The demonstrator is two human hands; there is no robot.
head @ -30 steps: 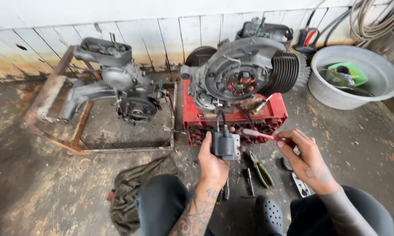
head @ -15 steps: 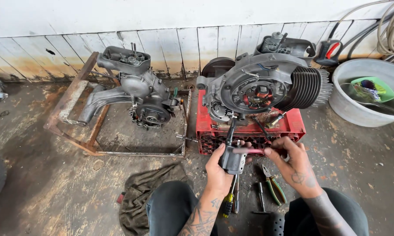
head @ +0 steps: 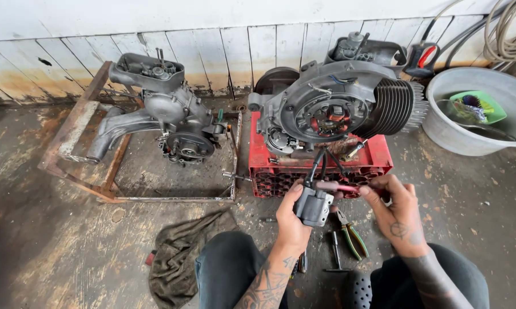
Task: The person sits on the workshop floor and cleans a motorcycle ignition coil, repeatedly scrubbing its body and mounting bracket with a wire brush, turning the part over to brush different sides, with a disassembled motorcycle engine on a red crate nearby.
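Left hand (head: 292,220) – fingers clamped on a dark grey boxy ignition coil (head: 313,205). Right hand (head: 396,209) fingers pinch a red-handled tool (head: 338,187) against it – near the red plastic crate (head: 321,169)

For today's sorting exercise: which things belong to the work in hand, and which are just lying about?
In hand: left hand, small grey box-shaped coil, right hand, red-handled tool, finned grey engine.

Lying about: green-handled pliers, dark crumpled rag, grey metal basin.

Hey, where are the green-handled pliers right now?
In the head view the green-handled pliers lie on the floor between the person's knees, just below the right hand and right of the T-handled tool.
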